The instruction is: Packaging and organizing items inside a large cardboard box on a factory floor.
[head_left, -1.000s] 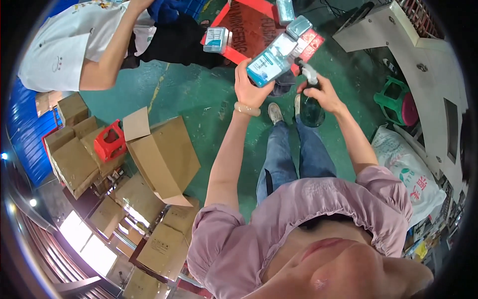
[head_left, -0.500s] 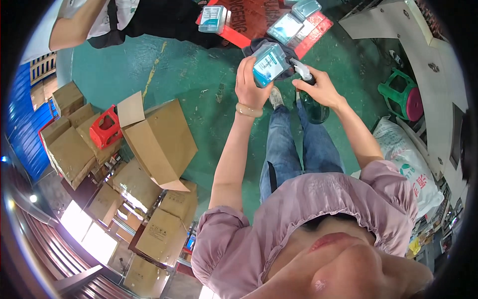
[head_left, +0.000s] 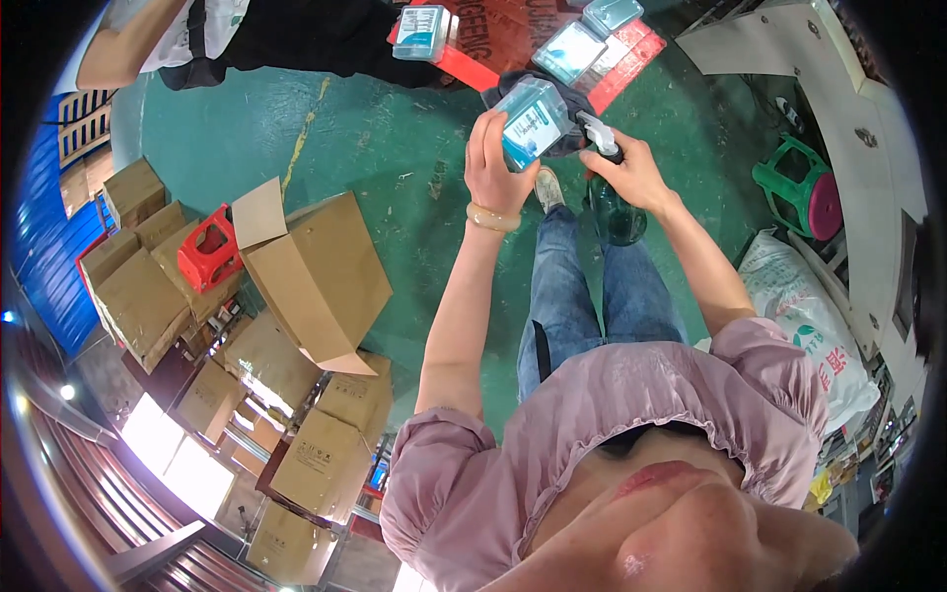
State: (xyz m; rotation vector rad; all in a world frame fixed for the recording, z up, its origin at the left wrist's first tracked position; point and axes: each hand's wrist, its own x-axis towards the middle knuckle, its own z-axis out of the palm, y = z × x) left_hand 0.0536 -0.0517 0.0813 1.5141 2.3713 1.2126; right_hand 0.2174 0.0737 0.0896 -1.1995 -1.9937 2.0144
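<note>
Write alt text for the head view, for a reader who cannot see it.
A seated person's left hand holds up a clear blue-labelled bottle, while the right hand grips a spray bottle by its trigger top. Cardboard boxes lie on the green floor to the left.

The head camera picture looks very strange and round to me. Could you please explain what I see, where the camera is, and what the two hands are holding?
There is no machine here. A person wears a wide fisheye camera on the head, looking down, so the picture is round and straight edges bend. The pink blouse at the bottom is the wearer's own. The left hand holds a clear box with a blue label. The right hand closes around the top of a dark green spray bottle with a white trigger head. Below them is a green floor. On it lie an open cardboard carton, stacked closed cartons, a red plastic crate and a green stool. Near the top, more clear boxes rest on a red surface, and another person is partly in view.
</note>
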